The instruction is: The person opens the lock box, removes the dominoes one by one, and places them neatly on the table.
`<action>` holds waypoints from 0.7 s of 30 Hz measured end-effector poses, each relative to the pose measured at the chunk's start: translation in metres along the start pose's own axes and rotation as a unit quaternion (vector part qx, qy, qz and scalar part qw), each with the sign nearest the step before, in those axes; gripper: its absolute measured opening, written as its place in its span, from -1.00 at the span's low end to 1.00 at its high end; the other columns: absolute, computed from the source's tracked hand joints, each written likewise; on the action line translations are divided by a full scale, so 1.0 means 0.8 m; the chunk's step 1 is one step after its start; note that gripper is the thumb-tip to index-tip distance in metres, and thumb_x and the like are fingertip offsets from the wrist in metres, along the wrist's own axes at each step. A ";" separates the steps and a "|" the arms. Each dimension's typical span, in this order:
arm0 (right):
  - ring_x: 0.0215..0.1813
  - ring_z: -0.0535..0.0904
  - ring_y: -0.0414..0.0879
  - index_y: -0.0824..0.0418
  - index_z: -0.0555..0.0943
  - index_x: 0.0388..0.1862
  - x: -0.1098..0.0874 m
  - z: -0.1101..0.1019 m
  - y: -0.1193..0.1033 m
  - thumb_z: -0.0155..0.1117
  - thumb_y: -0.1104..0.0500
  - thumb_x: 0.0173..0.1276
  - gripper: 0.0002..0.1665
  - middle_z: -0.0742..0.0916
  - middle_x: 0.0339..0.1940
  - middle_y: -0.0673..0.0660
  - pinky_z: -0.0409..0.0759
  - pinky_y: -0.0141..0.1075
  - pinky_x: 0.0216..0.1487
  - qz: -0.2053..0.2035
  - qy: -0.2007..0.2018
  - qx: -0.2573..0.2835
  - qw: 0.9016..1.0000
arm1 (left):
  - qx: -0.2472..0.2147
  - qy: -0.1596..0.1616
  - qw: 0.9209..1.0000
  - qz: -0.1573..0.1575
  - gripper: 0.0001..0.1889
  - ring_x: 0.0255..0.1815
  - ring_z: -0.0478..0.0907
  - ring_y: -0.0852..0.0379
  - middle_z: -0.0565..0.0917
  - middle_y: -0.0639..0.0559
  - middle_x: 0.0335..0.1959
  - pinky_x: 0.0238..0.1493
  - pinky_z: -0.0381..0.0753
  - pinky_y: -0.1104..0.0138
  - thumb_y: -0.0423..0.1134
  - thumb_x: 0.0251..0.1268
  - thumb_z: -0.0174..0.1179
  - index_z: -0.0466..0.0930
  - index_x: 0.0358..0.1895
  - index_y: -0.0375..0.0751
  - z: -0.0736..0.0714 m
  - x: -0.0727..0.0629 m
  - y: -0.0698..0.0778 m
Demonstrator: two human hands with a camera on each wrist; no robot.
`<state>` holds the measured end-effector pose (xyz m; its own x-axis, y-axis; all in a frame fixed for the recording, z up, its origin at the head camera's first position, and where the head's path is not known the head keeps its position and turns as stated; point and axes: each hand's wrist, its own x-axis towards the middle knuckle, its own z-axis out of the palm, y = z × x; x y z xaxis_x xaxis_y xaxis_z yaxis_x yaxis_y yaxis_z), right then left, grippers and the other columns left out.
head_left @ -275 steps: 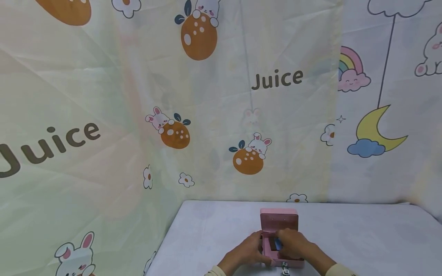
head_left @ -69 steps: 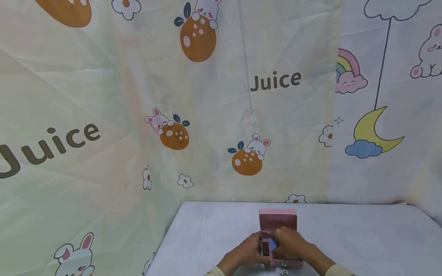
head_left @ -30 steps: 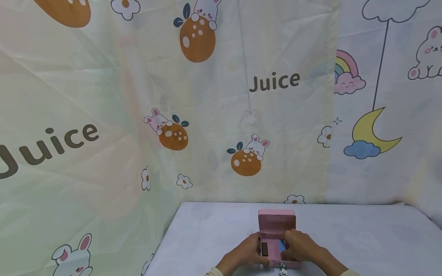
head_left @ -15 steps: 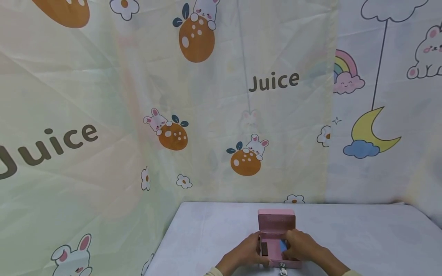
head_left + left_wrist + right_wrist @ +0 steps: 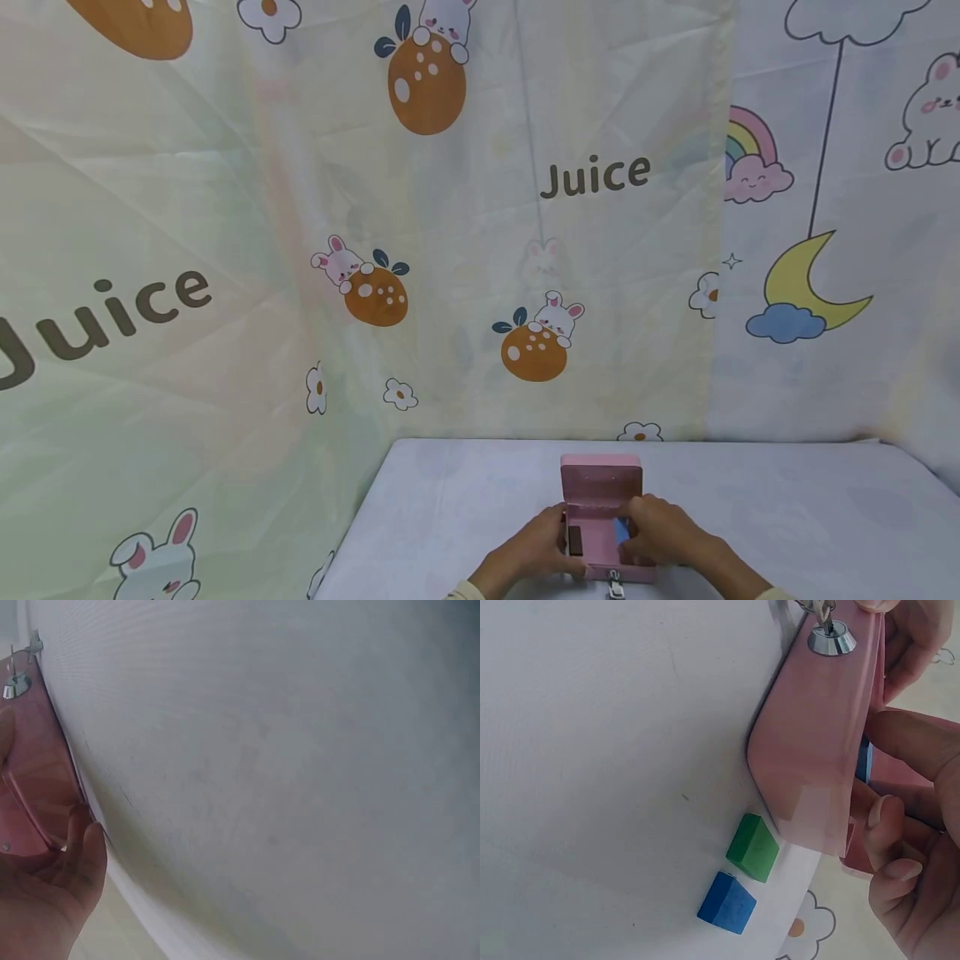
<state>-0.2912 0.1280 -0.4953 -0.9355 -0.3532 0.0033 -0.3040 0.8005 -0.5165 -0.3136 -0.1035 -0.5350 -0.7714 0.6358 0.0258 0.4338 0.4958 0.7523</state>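
Note:
A pink metal cash box [image 5: 600,550] stands on the table with its lid [image 5: 602,483] raised. My left hand [image 5: 536,546] grips the box's left side, thumb near the front corner; the left wrist view shows this hand [image 5: 52,892] against the pink wall. Inside the box, toward its right wall, my right hand [image 5: 663,533] pinches a blue block [image 5: 622,530]. In the right wrist view, part of that blue block [image 5: 864,759] shows between thumb and fingers; the rest is hidden. A dark rectangular piece [image 5: 575,541] lies inside along the left wall.
Keys [image 5: 615,587] hang from the lock [image 5: 832,639] on the box's front. In the right wrist view, a green block [image 5: 753,847] and another blue block [image 5: 727,903] lie on the white table [image 5: 465,492] beside the box. A printed cloth [image 5: 450,208] hangs behind.
My right hand has moved right inside the box with the blue block, from near the dark piece toward the right wall. The left hand keeps its grip on the box.

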 end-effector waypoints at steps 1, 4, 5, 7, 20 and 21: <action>-0.46 0.45 -0.12 0.28 0.74 -0.12 0.000 -0.001 -0.001 0.61 0.24 -0.02 -0.57 0.58 -0.58 -0.05 0.43 -0.28 -0.47 0.004 -0.001 -0.002 1.000 | 0.001 0.000 1.000 -0.002 -0.26 -0.30 0.51 0.38 0.62 0.29 -0.09 -0.31 0.55 0.49 -0.22 0.04 0.52 0.38 0.33 0.10 0.000 0.000 0.000; -0.44 0.46 -0.13 0.24 0.74 -0.12 0.001 -0.002 -0.003 0.62 0.22 -0.01 -0.58 0.59 -0.57 -0.06 0.48 -0.25 -0.42 0.024 -0.007 -0.008 1.000 | 0.002 0.001 1.000 -0.008 -0.26 -0.31 0.51 0.39 0.62 0.28 -0.10 -0.31 0.55 0.49 -0.23 0.04 0.52 0.38 0.33 0.08 0.001 -0.001 0.001; -0.43 0.46 -0.12 0.24 0.74 -0.12 0.001 -0.002 -0.003 0.62 0.22 0.00 -0.59 0.60 -0.56 -0.05 0.49 -0.24 -0.41 0.031 -0.009 -0.008 0.999 | 0.002 0.001 1.000 -0.009 -0.26 -0.31 0.51 0.39 0.62 0.28 -0.10 -0.31 0.55 0.49 -0.23 0.04 0.52 0.38 0.32 0.07 0.001 -0.001 0.001; -0.43 0.47 -0.12 0.23 0.74 -0.13 0.001 -0.004 -0.003 0.62 0.21 0.00 -0.60 0.61 -0.55 -0.05 0.52 -0.22 -0.38 0.041 -0.015 -0.008 0.999 | 0.003 0.001 1.000 -0.010 -0.26 -0.31 0.51 0.39 0.62 0.27 -0.10 -0.31 0.55 0.49 -0.23 0.04 0.53 0.39 0.32 0.07 0.001 -0.001 0.001; -0.42 0.48 -0.11 0.25 0.74 -0.08 0.000 -0.012 -0.004 0.62 0.20 0.00 -0.56 0.62 -0.54 -0.04 0.51 -0.20 -0.35 0.050 -0.031 -0.010 0.998 | 0.006 0.001 1.000 0.000 -0.24 -0.30 0.51 0.37 0.61 0.27 -0.09 -0.32 0.54 0.48 -0.23 0.04 0.53 0.36 0.34 0.11 0.000 0.000 -0.001; -0.42 0.48 -0.11 0.25 0.74 -0.08 0.000 -0.012 -0.005 0.62 0.20 0.01 -0.55 0.62 -0.53 -0.05 0.52 -0.19 -0.34 0.051 -0.032 -0.011 0.998 | 0.006 0.000 1.000 0.001 -0.24 -0.30 0.51 0.37 0.61 0.26 -0.08 -0.32 0.54 0.48 -0.23 0.04 0.53 0.36 0.34 0.10 0.000 0.000 -0.001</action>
<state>-0.2916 0.1300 -0.4851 -0.9484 -0.2998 -0.1036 -0.2130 0.8439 -0.4924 -0.3140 -0.1036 -0.5356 -0.7711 0.6362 0.0274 0.4402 0.5015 0.7448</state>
